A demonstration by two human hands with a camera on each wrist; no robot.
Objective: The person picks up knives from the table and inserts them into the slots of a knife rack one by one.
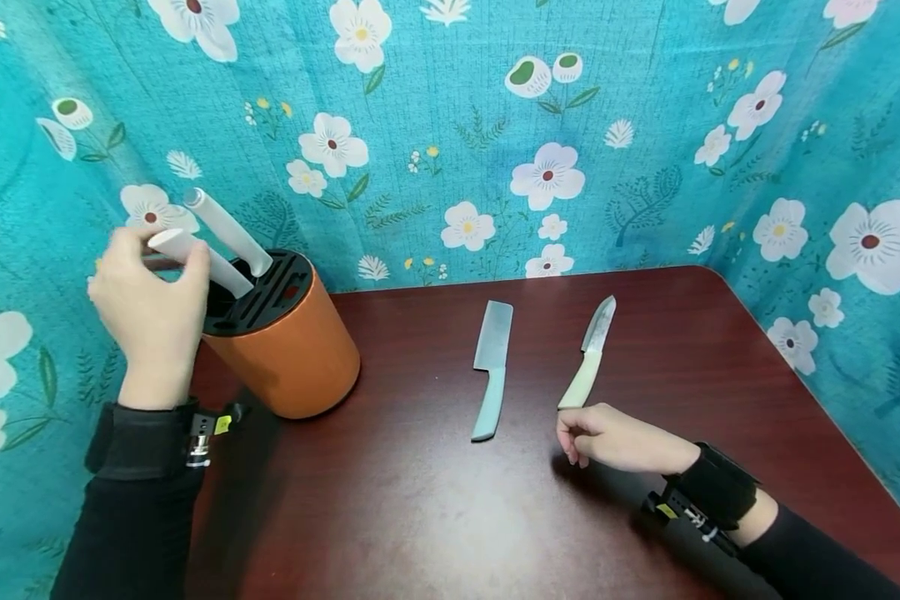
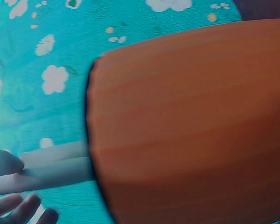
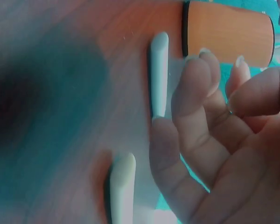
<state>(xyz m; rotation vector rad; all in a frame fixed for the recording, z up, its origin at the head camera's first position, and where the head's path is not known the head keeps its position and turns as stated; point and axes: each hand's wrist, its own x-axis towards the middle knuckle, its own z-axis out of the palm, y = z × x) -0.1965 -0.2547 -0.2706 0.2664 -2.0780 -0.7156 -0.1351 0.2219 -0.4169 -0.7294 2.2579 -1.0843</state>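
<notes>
- Your left hand [image 1: 150, 292] pinches the nearer white handle [image 1: 227, 277] atop the orange block [image 1: 300, 350], presumably avoiding the blade.
- Your right hand [image 1: 626, 437], loosely curled, holds nothing (cream knife [image 1: 582, 379] just beside).
- The cleaver [image 1: 492, 367] lies handle toward you, probably for safety.

I have a broad stretch of table [image 1: 412, 500] to cross, on the near side of both blades, between the right hand [image 1: 622, 440] and the knife block [image 1: 300, 358]; narrower lanes run either side of the cleaver [image 1: 494, 342]; the small knife [image 1: 583, 377], just beyond the right hand, bars its way to the far edge; the block's wall blocks the left hand [image 1: 153, 296] from going low and rightward; the rear white handle [image 1: 228, 233] crowds the front one I pinch; the curtain [image 1: 420, 100] closes the back.
</notes>
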